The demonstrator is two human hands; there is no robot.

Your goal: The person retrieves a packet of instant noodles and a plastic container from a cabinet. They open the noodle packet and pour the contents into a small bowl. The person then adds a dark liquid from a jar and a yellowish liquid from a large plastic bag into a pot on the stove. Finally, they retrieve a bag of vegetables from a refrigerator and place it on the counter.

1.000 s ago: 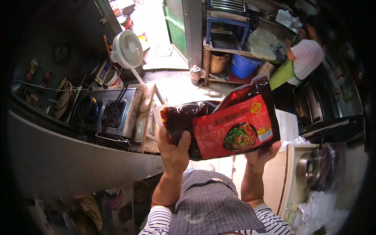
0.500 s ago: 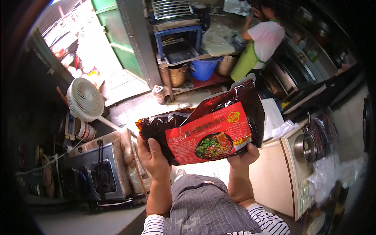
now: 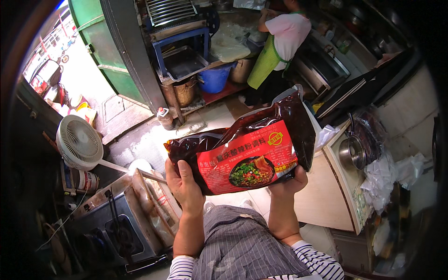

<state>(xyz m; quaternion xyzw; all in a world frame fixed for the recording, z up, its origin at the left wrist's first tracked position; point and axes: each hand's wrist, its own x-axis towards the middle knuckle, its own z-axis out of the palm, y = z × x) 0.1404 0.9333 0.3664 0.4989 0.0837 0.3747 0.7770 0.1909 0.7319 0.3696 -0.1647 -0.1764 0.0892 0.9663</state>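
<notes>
A dark red sauce packet (image 3: 247,154) with a bright red printed label is held up in front of the person's chest, tilted so its right end sits higher than its left. The left hand (image 3: 183,184) takes the packet's lower left end: thumb laid over the front face, fingers wrapped behind, the grip closed on the pouch. The right hand (image 3: 287,182) supports the lower right edge from beneath, fingers curled behind the packet and largely hidden by it, grip likewise closed on the pouch. Both forearms rise from the lower edge, striped sleeves pushed back, above a grey striped apron (image 3: 242,247).

Behind the packet lies a tiled floor with a small plastic bottle (image 3: 164,118) standing near a green door (image 3: 112,56). To the left, a white fan (image 3: 79,142) leans over a steel cooker (image 3: 121,224). To the right, a pale bench (image 3: 333,196) carries a steel pot (image 3: 352,151) and crumpled plastic bags (image 3: 389,175). Further back, another person in a green apron (image 3: 263,60) stands at a counter, beside a blue bucket (image 3: 214,79).
</notes>
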